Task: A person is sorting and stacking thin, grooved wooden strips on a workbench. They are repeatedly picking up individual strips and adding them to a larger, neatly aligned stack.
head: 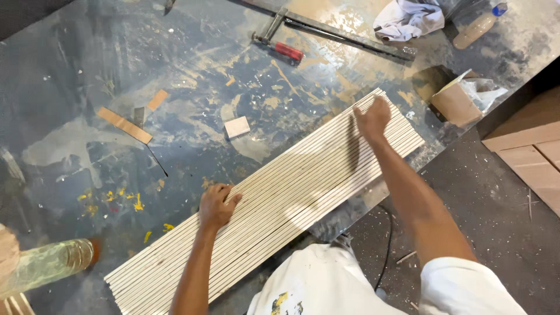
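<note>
A long row of several thin pale wooden strips (280, 198) lies side by side, diagonally across the stained workbench (192, 76). My left hand (217, 205) rests on the strips near their middle, fingers curled at the far edge of the row. My right hand (372, 118) presses flat on the strips near their far right end. Neither hand grips anything.
A bar clamp with a red handle (287, 51) lies at the back, beside a crumpled white rag (408, 18) and a plastic bottle (475, 26). A small wood block (237, 126) and flat offcuts (124, 125) lie left. A torn cardboard box (458, 102) sits right; a bottle (49, 262) lies lower left.
</note>
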